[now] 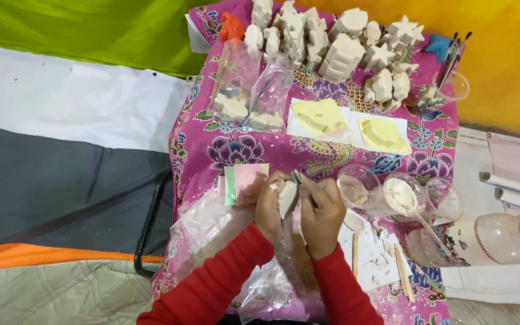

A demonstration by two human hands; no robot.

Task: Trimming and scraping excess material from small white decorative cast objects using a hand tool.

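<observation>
My left hand [267, 206] grips a small white plaster piece [287, 198] over the pink flowered tablecloth [212, 141]. My right hand [321, 212] holds a thin dark tool [298, 177] with its tip against the top of the piece. Both arms wear red sleeves. White crumbs and chips lie on a paper sheet [377, 256] just right of my hands.
Stacks of white plaster figures [332, 48] fill the table's far end, with two yellow moulds [319, 116] on paper. Clear cups of white powder [401, 195], a plastic bottle [482, 239], wooden sticks [403, 271], a cup of brushes [446, 81] and clear bags [209, 225] surround me.
</observation>
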